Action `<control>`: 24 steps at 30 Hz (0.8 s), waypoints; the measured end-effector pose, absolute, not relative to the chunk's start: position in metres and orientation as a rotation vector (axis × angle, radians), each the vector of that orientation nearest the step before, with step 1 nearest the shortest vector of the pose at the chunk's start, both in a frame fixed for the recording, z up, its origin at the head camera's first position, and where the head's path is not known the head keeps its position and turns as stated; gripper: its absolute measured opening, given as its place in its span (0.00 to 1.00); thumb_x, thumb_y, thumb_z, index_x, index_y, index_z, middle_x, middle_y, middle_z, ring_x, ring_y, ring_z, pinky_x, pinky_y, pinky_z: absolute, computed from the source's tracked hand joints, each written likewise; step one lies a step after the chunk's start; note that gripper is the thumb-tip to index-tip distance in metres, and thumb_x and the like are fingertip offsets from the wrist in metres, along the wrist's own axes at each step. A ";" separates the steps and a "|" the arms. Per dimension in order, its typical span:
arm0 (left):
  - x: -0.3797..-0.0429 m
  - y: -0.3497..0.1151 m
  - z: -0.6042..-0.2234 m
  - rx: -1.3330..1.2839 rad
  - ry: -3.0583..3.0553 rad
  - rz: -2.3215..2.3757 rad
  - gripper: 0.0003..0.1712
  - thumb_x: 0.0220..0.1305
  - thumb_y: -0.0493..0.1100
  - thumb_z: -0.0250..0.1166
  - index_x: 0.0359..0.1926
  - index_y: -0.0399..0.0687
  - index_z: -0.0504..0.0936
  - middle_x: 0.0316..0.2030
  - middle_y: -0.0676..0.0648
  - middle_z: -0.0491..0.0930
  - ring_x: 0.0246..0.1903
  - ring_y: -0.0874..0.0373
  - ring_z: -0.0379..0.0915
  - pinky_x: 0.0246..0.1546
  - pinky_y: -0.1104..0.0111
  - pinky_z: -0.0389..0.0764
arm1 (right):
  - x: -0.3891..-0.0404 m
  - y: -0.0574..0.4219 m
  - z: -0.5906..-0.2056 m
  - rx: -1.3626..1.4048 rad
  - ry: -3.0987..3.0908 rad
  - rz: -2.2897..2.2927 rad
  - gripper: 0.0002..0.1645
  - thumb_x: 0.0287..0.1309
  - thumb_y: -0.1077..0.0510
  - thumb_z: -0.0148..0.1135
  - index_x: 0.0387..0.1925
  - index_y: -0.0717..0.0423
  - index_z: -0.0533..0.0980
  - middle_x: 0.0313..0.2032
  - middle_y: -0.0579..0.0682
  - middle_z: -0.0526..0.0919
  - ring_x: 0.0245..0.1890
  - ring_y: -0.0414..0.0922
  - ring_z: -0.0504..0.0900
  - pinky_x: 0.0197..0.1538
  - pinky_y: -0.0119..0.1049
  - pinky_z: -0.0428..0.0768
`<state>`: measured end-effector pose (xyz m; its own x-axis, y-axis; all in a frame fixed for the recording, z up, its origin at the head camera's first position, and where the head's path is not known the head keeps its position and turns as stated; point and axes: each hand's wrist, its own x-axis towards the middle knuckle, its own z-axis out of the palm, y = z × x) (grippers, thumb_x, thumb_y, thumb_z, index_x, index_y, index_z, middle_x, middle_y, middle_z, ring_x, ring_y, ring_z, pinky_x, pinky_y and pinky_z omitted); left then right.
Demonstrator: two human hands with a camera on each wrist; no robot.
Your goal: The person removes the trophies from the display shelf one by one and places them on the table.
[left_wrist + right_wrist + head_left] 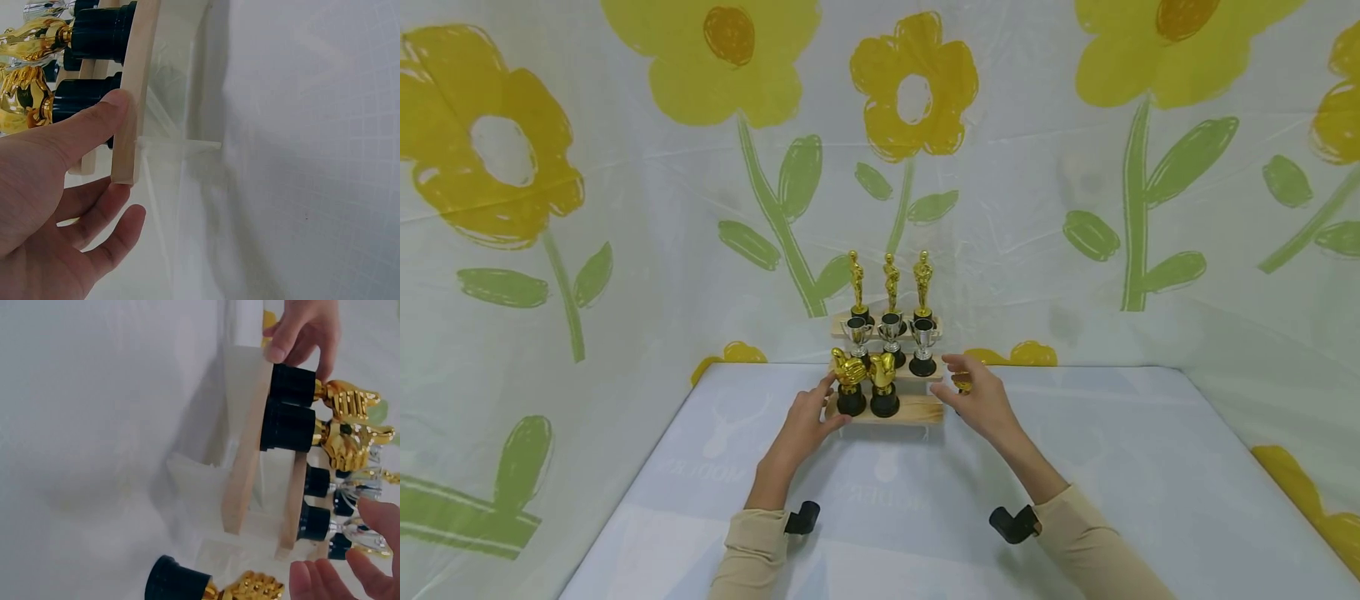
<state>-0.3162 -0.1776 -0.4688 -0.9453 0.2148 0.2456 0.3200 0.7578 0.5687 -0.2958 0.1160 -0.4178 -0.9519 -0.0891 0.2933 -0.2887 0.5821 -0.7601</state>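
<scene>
My left hand (803, 427) holds the left end of the lowest wooden shelf (139, 81), thumb on its front edge and fingers at its end. Two gold thumbs-up trophies (850, 372) with black bases stand on this shelf, toward the left. Beyond the shelf's right end is my right hand (988, 404), fingers apart and loosely bent, holding nothing. Close by it in the right wrist view are silver cup trophies (314, 522) on the middle shelf. A third gold trophy (178, 581) is off the shelf at the right, partly hidden behind my right hand in the head view.
Three gold figure trophies (891, 283) line the top shelf (837, 327). Clear supports (181, 142) carry the wooden shelves on the white patterned table (880, 533). Behind it hangs a flower-print cloth (1000, 208). Black wrist mounts (1015, 525) sit at both sleeves.
</scene>
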 end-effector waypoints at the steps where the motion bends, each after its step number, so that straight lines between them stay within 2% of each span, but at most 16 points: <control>1: -0.316 -0.178 -0.469 -0.428 -2.789 -0.948 0.46 0.57 0.46 0.73 0.72 0.42 0.61 0.56 0.36 0.79 0.51 0.43 0.76 0.53 0.51 0.77 | -0.296 0.115 -0.419 0.318 -2.589 1.311 0.33 0.58 0.51 0.70 0.63 0.54 0.72 0.56 0.61 0.79 0.54 0.60 0.81 0.51 0.52 0.82; 16: -0.316 -0.177 -0.469 -0.410 -2.791 -0.941 0.46 0.57 0.47 0.73 0.72 0.43 0.61 0.56 0.36 0.79 0.52 0.43 0.76 0.53 0.51 0.77 | -0.307 0.088 -0.436 0.339 -2.624 1.418 0.30 0.58 0.54 0.70 0.61 0.58 0.73 0.49 0.57 0.83 0.50 0.55 0.83 0.52 0.47 0.82; 24: -0.314 -0.176 -0.468 -0.381 -2.799 -0.940 0.46 0.57 0.47 0.73 0.72 0.44 0.61 0.56 0.38 0.79 0.51 0.44 0.75 0.51 0.52 0.78 | -0.311 0.068 -0.441 0.383 -2.634 1.467 0.31 0.57 0.52 0.70 0.61 0.56 0.74 0.52 0.58 0.83 0.49 0.53 0.84 0.51 0.45 0.83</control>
<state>-0.3138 -0.1761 -0.4682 -0.9540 0.1870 0.2344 0.2905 0.7694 0.5689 -0.3110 0.0682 -0.4412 -0.9630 -0.1684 0.2103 -0.2674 0.5037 -0.8214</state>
